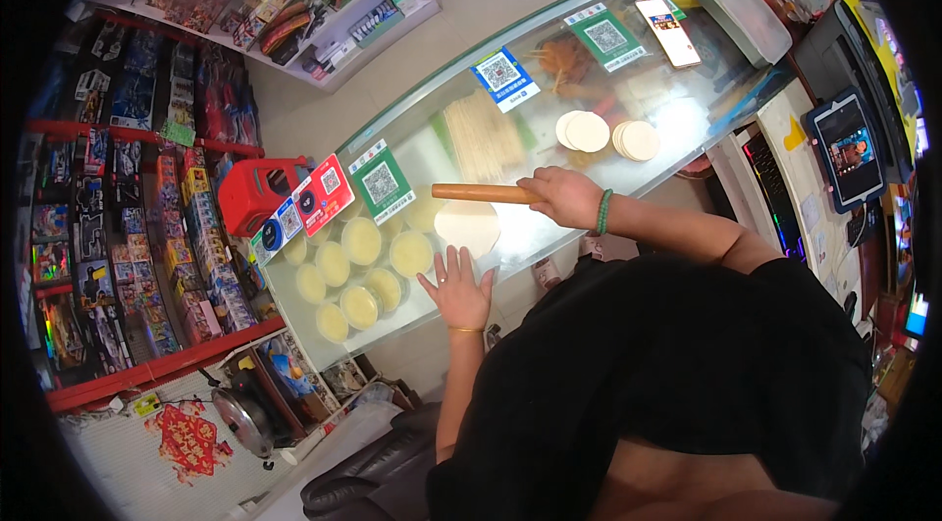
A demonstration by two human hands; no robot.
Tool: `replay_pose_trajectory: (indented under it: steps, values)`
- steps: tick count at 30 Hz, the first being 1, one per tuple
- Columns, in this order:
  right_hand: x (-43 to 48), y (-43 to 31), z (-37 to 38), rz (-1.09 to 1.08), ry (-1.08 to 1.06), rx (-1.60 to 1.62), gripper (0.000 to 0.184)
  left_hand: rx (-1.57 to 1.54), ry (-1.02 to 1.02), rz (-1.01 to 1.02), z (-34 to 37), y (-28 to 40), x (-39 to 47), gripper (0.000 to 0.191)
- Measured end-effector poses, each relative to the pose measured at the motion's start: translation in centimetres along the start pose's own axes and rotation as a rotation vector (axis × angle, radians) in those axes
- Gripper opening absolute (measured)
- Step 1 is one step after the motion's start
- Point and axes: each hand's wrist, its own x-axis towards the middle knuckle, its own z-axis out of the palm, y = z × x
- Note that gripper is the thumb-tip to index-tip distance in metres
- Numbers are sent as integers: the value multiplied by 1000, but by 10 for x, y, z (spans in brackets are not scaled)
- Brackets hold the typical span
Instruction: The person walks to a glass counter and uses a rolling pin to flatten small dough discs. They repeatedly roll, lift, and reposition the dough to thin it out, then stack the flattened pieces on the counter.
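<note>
A plain wooden rolling pin (478, 193) is gripped at one end by my right hand (568, 199), which wears a green bead bracelet. The pin's free end points left across the glass counter (537, 241). Just below it lies a flat, round, pale dough wrapper (466, 228). My left hand (462, 294) is palm down with fingers spread, the fingertips at the wrapper's near edge; whether they press on it I cannot tell. Beyond my right hand, two small groups of overlapping round dough wrappers, one on the left (586, 132) and one on the right (636, 141), rest on the glass.
Several tubs with yellow tops (360, 241) and a bundle of thin sticks (482, 138) show through the glass. Printed code cards (382, 182), a phone (668, 33) and a plastic container (743, 17) lie on top. A red stool (254, 193) stands beyond the left end; a tablet (846, 153) is at right.
</note>
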Motion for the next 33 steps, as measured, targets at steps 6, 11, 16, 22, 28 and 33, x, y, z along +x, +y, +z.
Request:
replay_pose_trajectory:
  steps: [6, 11, 16, 22, 28, 33]
  values:
    - [12, -12, 17, -187, -57, -91, 35, -124, 290, 14, -25, -18, 7, 68]
    - [18, -34, 46, -217, -62, -336, 39, 23, 90, 167, -15, -38, 55, 73]
    - [20, -45, 63, 90, 68, -380, 69, -73, 42, 245, -2, -58, 92, 70]
    - [61, -24, 57, 198, 256, -454, 63, -83, 52, 252, -7, -54, 160, 67]
    - [93, -5, 41, 191, 408, -500, 43, -85, 76, 245, -13, -49, 205, 64]
    - [99, -2, 26, 229, 333, -425, 42, -138, 90, 241, -16, -44, 232, 60]
